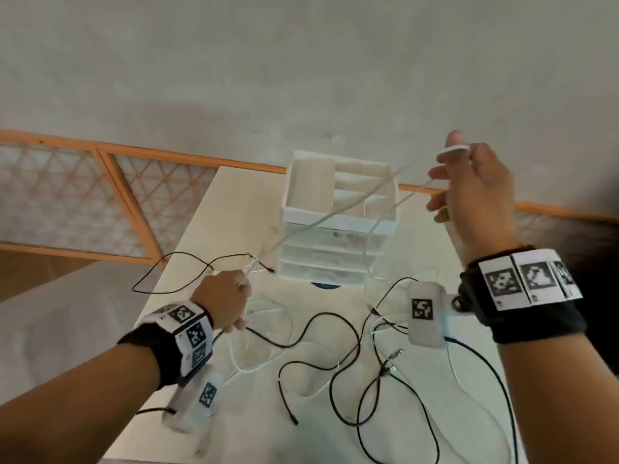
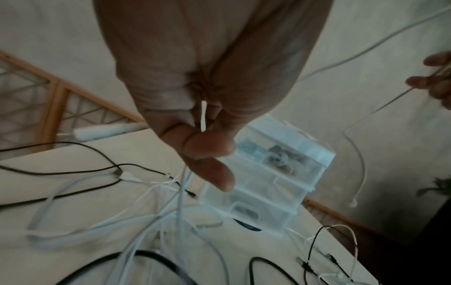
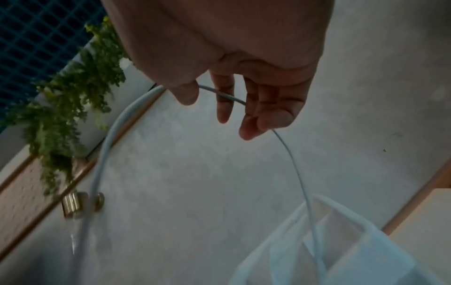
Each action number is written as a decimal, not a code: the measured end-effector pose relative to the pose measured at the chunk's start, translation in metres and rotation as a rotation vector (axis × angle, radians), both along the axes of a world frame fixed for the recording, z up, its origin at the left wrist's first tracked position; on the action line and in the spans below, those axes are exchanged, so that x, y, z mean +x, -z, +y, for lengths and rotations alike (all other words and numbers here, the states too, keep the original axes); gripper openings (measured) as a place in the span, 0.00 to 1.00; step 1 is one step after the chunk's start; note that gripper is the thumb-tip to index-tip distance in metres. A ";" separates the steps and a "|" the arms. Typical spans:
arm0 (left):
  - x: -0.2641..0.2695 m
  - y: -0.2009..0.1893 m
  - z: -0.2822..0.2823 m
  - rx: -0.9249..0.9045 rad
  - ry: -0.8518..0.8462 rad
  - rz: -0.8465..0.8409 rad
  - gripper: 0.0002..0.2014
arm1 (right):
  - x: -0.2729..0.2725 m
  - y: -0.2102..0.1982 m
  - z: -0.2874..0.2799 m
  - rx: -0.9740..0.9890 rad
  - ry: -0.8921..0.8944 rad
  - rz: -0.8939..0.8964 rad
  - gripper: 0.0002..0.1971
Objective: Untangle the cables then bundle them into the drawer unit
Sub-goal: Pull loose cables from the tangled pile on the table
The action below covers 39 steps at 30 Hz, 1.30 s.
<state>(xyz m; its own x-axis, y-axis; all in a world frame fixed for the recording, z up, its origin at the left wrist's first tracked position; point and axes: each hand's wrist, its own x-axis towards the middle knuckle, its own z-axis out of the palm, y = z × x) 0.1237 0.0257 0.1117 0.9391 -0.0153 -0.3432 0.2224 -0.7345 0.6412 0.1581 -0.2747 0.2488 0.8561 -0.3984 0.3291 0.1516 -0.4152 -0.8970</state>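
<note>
Where fingers curl, white cable (image 2: 203,115) hidden

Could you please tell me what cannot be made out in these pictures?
- Left hand, head view: its back hides the fingers' grip on the white cable.
- Drawer unit, left wrist view: contents blurred behind translucent fronts.
- Right wrist view: the white cable's lower end blurs out.

Cables lying spread on the table before the drawer unit

The drawer unit (image 1: 338,226) is standing at the far middle of the table (image 1: 214,229); loose cables (image 1: 335,360) are lying tangled in front of it and to both sides. One cable (image 1: 321,222) is stretching above the unit, from the left hand (image 1: 222,299) low on the left up to the right hand (image 1: 475,192) raised on the right
</note>
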 end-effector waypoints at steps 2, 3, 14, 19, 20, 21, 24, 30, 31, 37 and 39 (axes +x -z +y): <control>0.004 -0.002 0.005 0.018 -0.019 -0.055 0.13 | 0.003 0.012 -0.007 -0.099 -0.046 0.093 0.27; 0.010 -0.009 0.006 0.019 -0.037 -0.140 0.15 | 0.005 0.019 -0.009 -0.136 -0.064 0.138 0.28; 0.026 -0.044 0.020 0.075 -0.088 -0.322 0.19 | 0.052 0.038 -0.075 -0.081 0.012 0.052 0.19; 0.013 -0.027 0.015 -0.149 -0.062 -0.328 0.17 | 0.028 0.119 -0.089 -0.136 -0.103 0.493 0.18; 0.011 -0.026 0.013 -0.197 -0.058 -0.313 0.17 | 0.023 0.120 -0.084 -0.122 -0.101 0.486 0.14; 0.010 -0.023 0.010 -0.225 -0.055 -0.300 0.17 | 0.021 0.115 -0.078 -0.113 -0.119 0.456 0.11; 0.011 -0.008 0.005 -0.047 0.061 -0.291 0.18 | 0.024 0.071 -0.061 -0.015 -0.154 0.266 0.11; -0.019 0.035 0.005 0.183 0.086 -0.020 0.25 | 0.039 -0.025 -0.057 0.152 -0.057 -0.126 0.14; -0.025 0.040 0.008 0.192 0.065 0.016 0.26 | 0.040 -0.028 -0.061 0.141 -0.052 -0.148 0.14; -0.022 0.028 0.015 0.191 0.030 -0.050 0.24 | 0.059 0.036 -0.088 -0.068 -0.131 -0.042 0.19; -0.018 0.015 0.012 0.101 0.001 -0.092 0.22 | 0.058 0.084 -0.103 -0.341 -0.168 0.318 0.37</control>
